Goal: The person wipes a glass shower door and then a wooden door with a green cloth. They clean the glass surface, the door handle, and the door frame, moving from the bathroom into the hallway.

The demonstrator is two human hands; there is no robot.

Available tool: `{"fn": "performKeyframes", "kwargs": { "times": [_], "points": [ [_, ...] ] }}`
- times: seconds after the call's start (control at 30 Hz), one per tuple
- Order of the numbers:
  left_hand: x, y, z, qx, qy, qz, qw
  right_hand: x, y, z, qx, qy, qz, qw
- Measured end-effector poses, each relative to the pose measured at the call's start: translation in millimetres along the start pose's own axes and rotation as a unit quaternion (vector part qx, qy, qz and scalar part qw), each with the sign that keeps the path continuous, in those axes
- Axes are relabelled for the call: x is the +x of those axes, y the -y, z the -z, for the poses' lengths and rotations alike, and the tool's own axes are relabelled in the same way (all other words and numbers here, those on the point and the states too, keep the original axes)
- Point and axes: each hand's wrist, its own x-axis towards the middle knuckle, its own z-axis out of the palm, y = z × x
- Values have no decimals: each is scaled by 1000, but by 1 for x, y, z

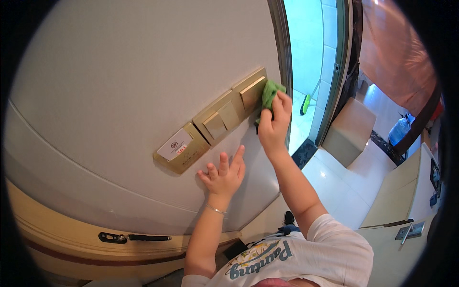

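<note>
Pinched in the fingers of my right hand [274, 125] is a crumpled green cloth [271, 94]. It meets the right edge of a gold wall switch plate [252, 91] with one wide rocker. Beside that plate sits a two-rocker light switch [219, 118]. Lowest in the row is a gold key-card holder [184, 154], with a white card [175, 144] bearing writing in its slot. My left hand [224, 175], a thin bracelet at its wrist, is raised just below the switches with fingers spread and holding nothing. Whether its fingertips touch the wall is unclear.
The white wall [143, 71] ends at a door frame [283, 46] on the right. Through the doorway a green broom [305, 104] stands on tiles. Farther right are a box-shaped stool [348, 131], a large water bottle [399, 131] and a lever door handle [408, 231]. A black door closer or latch [134, 238] is at lower left.
</note>
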Motion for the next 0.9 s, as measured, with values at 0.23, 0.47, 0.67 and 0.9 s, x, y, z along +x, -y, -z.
{"fn": "performKeyframes", "kwargs": {
  "times": [0.23,0.47,0.67,0.9],
  "points": [
    [-11,3,3,-44,12,-8,999,-40,20,3,-24,47,-2,999],
    [-24,12,10,-140,17,-14,990,-35,37,7,-47,120,70,989],
    [-47,21,35,-221,83,38,971,-63,30,6,-35,104,19,994],
    [-86,59,81,-258,75,141,953,-203,61,-11,-15,225,201,953]
  ]
}}
